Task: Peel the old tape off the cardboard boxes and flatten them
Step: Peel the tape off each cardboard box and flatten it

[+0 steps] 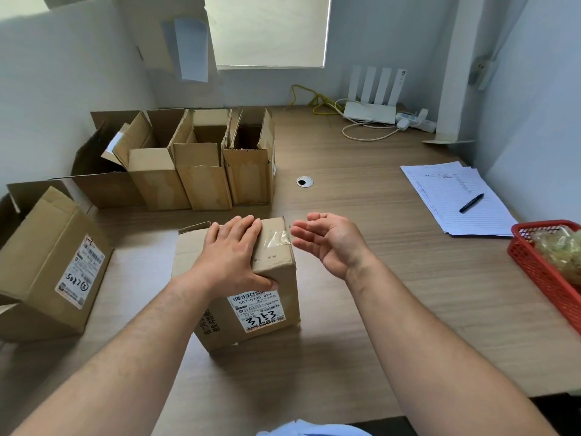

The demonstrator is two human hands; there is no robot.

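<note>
Left fingers (245, 226): straight and together, laid flat on top of the labelled cardboard box (270, 309); thumb pressed against its front face.
Right fingers (303, 231): apart, loosely bent, holding nothing; tips just beside the clear tape (276, 239), apparently not touching it.
Task's thing: box upright on the worktop (377, 309), directly ahead; tape not yet peeled, stuck across the top and over the right edge.
Risk: probably tape tearing into slivers, or stripping the cardboard's skin, if yanked quickly; box sliding or tipping on the smooth worktop if the left press slackens.
Containers: row of open boxes (201, 171) behind, flaps up, nothing visible inside as far as can be seen; second labelled box (47, 262) well to the left, tilted, contents hidden; red basket (540, 272) at the right edge, holding a crumpled yellowish clear wad (562, 250), likely peeled tape.
</note>
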